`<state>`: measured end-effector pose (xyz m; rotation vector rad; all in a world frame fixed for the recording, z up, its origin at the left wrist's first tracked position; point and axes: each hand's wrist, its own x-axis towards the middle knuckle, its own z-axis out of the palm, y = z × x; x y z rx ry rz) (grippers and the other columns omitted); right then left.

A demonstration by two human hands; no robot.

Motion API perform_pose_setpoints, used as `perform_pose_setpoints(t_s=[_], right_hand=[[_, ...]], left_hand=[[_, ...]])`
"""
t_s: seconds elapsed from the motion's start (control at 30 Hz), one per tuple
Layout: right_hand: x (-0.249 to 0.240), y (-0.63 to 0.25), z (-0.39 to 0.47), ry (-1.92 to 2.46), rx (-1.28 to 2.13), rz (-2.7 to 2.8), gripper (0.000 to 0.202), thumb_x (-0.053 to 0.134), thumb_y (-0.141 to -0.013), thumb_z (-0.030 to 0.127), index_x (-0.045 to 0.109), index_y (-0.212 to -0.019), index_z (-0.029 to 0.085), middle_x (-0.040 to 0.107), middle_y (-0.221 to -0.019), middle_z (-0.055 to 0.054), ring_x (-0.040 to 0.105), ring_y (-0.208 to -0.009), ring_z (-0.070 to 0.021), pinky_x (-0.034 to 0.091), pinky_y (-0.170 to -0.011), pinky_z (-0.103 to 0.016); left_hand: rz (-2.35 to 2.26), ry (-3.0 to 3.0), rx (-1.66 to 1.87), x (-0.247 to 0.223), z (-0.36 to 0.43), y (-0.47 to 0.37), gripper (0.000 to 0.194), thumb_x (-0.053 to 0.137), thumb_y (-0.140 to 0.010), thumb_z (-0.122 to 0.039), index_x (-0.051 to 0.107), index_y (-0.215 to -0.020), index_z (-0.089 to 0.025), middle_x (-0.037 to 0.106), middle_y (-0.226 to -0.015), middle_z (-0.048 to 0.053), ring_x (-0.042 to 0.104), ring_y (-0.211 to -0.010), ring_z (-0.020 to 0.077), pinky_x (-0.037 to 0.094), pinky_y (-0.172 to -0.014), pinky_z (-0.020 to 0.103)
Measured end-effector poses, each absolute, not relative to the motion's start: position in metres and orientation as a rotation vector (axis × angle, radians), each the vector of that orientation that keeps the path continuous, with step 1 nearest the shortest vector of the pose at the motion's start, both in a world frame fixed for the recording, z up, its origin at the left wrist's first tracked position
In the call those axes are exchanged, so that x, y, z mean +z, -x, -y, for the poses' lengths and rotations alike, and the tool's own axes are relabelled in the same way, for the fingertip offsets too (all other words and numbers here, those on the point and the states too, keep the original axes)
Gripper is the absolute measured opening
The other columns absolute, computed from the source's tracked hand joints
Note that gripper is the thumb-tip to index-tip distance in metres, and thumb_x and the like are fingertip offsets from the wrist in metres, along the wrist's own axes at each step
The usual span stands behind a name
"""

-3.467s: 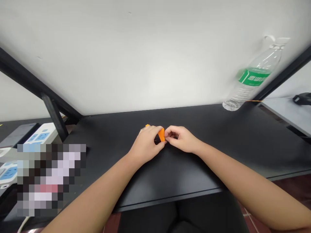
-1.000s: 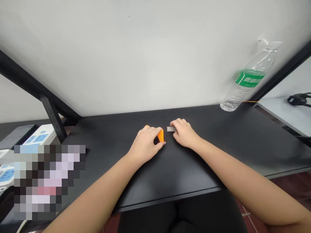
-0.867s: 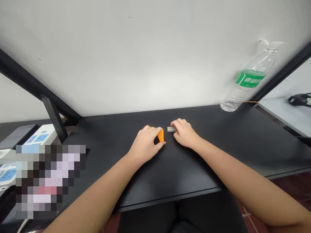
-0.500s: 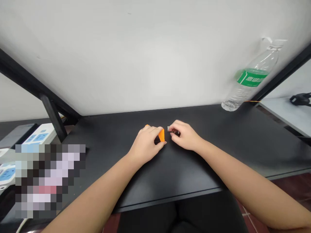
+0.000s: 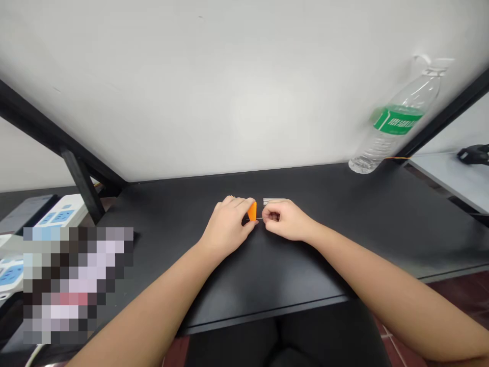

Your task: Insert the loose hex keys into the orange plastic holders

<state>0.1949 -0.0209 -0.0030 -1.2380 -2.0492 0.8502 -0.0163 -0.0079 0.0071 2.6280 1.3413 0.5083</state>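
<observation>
My left hand (image 5: 228, 224) is closed around an orange piece (image 5: 252, 211) near the middle of the black table, its thumb at the lower edge and fingers over the top. Just right of it, my right hand (image 5: 286, 219) pinches a thin metal rod (image 5: 260, 218) that reaches across to the orange piece. Whether the rod passes through the piece is too small to tell. Several thin silvery rods (image 5: 273, 200) lie side by side behind my right fingers, partly covered by them.
A clear bottle with a green label (image 5: 399, 120) leans at the back right. White power strips (image 5: 63, 215) and a blurred, pixelated object are at the left. The black table (image 5: 267, 295) has its front edge near my lap. Black frame bars flank both sides.
My right hand has come slightly down toward me, and its fingers have closed on a thin rod. More of the silvery rods behind it now show. My left hand still holds the orange piece.
</observation>
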Motion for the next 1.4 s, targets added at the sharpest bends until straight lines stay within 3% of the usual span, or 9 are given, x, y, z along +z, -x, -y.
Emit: perform_pose_setpoints(t_s=[0.17, 0.37, 0.47, 0.57, 0.63, 0.87, 1.4], right_hand=[[-0.001, -0.209, 0.014, 1.559, 0.914, 1.973, 0.012, 0.057, -0.077, 0.016, 0.065, -0.069, 0.021, 0.065, -0.069, 0.002, 0.057, -0.061, -0.0142, 0.042, -0.059, -0.026], [-0.001, -0.225, 0.009, 1.818, 0.537, 2.048, 0.017, 0.061, -0.082, 0.024, 0.06, -0.065, 0.021, 0.066, -0.071, -0.002, 0.055, -0.06, -0.0162, 0.039, -0.057, -0.029], [-0.004, -0.223, 0.008, 1.722, 0.333, 2.109, 0.01, 0.063, -0.086, 0.03, 0.068, -0.088, 0.021, 0.068, -0.096, -0.007, 0.061, -0.082, -0.0216, 0.045, -0.071, -0.033], [-0.011, -0.216, 0.006, 1.625, 0.249, 2.214, 0.038, 0.067, -0.086, 0.037, 0.065, -0.121, 0.022, 0.062, -0.125, -0.012, 0.057, -0.109, -0.0296, 0.046, -0.09, -0.042], [-0.016, -0.211, 0.003, 1.639, 0.246, 2.251, 0.042, 0.065, -0.088, 0.035, 0.061, -0.127, 0.022, 0.06, -0.129, -0.013, 0.054, -0.114, -0.0316, 0.045, -0.094, -0.046], [-0.022, -0.21, -0.004, 1.688, 0.252, 2.23, 0.032, 0.057, -0.086, 0.016, 0.06, -0.117, 0.02, 0.063, -0.118, -0.011, 0.054, -0.105, -0.0281, 0.044, -0.088, -0.041], [-0.026, -0.212, -0.005, 1.688, 0.266, 2.21, 0.031, 0.055, -0.083, 0.01, 0.06, -0.112, 0.02, 0.062, -0.115, -0.011, 0.053, -0.102, -0.0271, 0.043, -0.088, -0.04]], left_hand=[[-1.486, -2.617, 0.457, 0.006, 0.001, 0.024, 0.034, 0.068, -0.088, -0.03, 0.063, -0.122, -0.028, 0.073, -0.116, 0.007, 0.061, -0.107, 0.0311, 0.047, -0.086, 0.043], [-1.463, -2.601, 0.448, 0.006, 0.003, 0.022, 0.035, 0.069, -0.089, -0.03, 0.062, -0.123, -0.028, 0.072, -0.116, 0.006, 0.061, -0.108, 0.0311, 0.047, -0.087, 0.044], [-1.427, -2.605, 0.437, 0.006, 0.005, 0.02, 0.036, 0.07, -0.089, -0.031, 0.062, -0.124, -0.029, 0.072, -0.116, 0.006, 0.061, -0.111, 0.0319, 0.047, -0.087, 0.044], [-1.404, -2.609, 0.448, 0.005, 0.005, 0.019, 0.036, 0.07, -0.089, -0.032, 0.062, -0.124, -0.03, 0.073, -0.114, 0.006, 0.062, -0.111, 0.0321, 0.047, -0.087, 0.044], [-1.402, -2.608, 0.464, 0.005, 0.005, 0.02, 0.036, 0.07, -0.088, -0.032, 0.062, -0.123, -0.03, 0.073, -0.113, 0.006, 0.062, -0.11, 0.0318, 0.047, -0.086, 0.043], [-1.395, -2.607, 0.489, 0.006, 0.004, 0.021, 0.035, 0.07, -0.088, -0.031, 0.063, -0.122, -0.029, 0.073, -0.11, 0.005, 0.062, -0.108, 0.0308, 0.047, -0.086, 0.042], [-1.418, -2.591, 0.46, 0.008, 0.005, 0.019, 0.033, 0.07, -0.089, -0.031, 0.064, -0.121, -0.029, 0.073, -0.111, 0.004, 0.061, -0.106, 0.0299, 0.047, -0.087, 0.042]])
